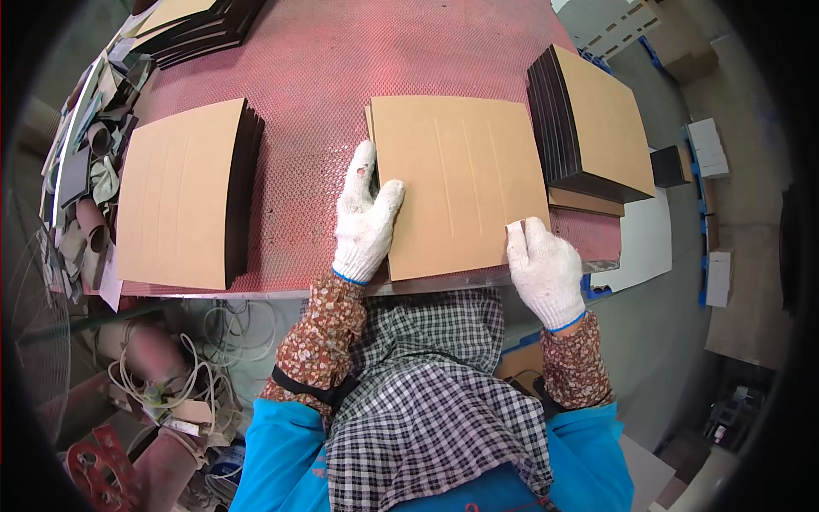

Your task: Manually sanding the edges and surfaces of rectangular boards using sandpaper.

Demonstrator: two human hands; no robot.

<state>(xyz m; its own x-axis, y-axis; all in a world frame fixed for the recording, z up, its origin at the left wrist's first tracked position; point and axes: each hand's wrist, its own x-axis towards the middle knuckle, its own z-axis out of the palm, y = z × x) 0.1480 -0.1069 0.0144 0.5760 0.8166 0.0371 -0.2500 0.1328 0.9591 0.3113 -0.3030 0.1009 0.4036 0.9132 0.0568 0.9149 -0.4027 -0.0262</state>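
Observation:
In front of me lies a brown cardboard panel [461, 171] with several creased lines, seemingly on top of another sheet that shows along its left edge. My left hand [365, 218], in a white knit glove, rests along that left edge with fingers stretched and thumb apart on the panel. A small hole shows in the glove's finger. At the panel's lower right corner, my right hand [546, 266], also gloved, has its fingers curled together. A small dark brown bit [521, 225] shows at its fingertips; its kind is unclear.
Dark-edged stacks of brown panels stand at the left [179, 192], right [601, 124] and far left on the red mesh-patterned table [316, 68]. Scraps and rolls [95, 136] crowd the left edge. Hoses and red machinery [162, 367] sit below left; a white sheet [644, 243] lies beyond the right side.

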